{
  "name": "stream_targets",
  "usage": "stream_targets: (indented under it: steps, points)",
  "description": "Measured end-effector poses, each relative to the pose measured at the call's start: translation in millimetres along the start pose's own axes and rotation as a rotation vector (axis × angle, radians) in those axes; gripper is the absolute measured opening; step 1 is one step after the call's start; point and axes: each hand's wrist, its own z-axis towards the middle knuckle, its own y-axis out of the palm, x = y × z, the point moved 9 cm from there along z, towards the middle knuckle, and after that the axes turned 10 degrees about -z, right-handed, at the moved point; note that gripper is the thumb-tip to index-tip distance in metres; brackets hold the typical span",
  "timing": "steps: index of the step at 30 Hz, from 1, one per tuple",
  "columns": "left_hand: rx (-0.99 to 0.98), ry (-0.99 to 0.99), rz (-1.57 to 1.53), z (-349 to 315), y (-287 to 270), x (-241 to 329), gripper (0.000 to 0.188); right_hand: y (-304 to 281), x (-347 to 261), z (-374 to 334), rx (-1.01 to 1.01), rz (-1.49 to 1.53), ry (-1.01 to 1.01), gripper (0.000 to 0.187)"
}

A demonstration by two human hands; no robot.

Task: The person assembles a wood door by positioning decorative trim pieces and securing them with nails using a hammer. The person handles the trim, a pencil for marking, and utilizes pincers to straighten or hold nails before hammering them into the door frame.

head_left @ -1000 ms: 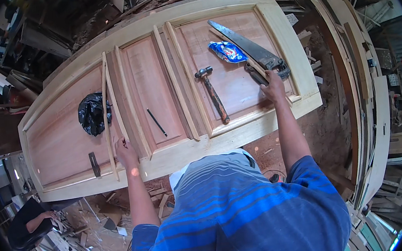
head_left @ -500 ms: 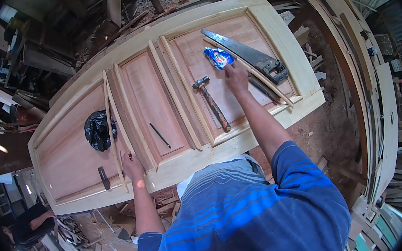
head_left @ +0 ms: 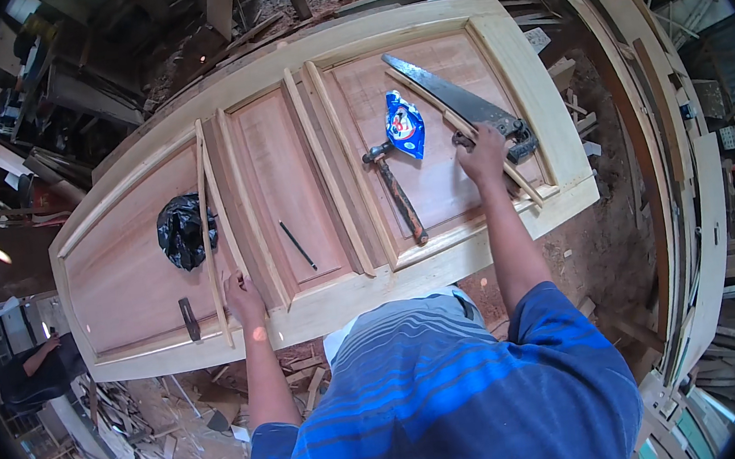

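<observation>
In the head view, a person in a blue striped shirt is leaning over a large pale wooden panelled door (head_left: 491, 42) lying flat on supports. The left hand (head_left: 243, 295) is resting near the door's near edge, its fingers curled down against a thin wooden moulding strip (head_left: 251, 215) that is lying along the edge of a reddish recessed panel; whether they are actually gripping the strip cannot be told. The right hand (head_left: 483, 153) is lying on the right-hand panel with its fingers bent over the near end of another thin wooden moulding strip (head_left: 435, 108), just beside the dark handle of a long grey handsaw (head_left: 452, 99), whose blade is running diagonally away toward the far edge.

Left of that hand, a blue, white and red plastic packet (head_left: 405, 124) is lying flat on the same panel; its contents are not showing. A wooden-handled claw hammer (head_left: 394, 193) is lying touching the packet's near corner, head toward the packet. A dark pencil (head_left: 297, 245) is lying on the middle panel. On the left panel a crumpled black plastic bag (head_left: 181, 232) is sitting bunched up, its contents hidden, and a small dark chisel-like tool (head_left: 189, 318) is lying near the edge.
</observation>
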Motion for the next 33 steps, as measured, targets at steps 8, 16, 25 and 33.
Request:
stream_targets:
  steps: [8,16,25,33]
  points:
    - [0.03,0.003,0.002,-0.8,-1.1,-8.6,0.027,10.4,10.2,-31.7,-0.305,-0.087,-0.053,0.056]
    - [0.038,0.03,0.015,-2.7,-1.0,-4.8,0.028,-0.4,-14.4,-43.0,-0.294,0.038,-0.171,0.054]
    - [0.053,0.006,-0.041,-0.7,-1.8,-3.6,0.026,-8.8,69.9,4.7,-0.107,-0.298,0.108,0.058]
    - [0.032,-0.014,-0.013,-6.3,-2.4,1.9,0.028,-13.4,95.5,27.2,-0.44,-0.268,-0.064,0.071]
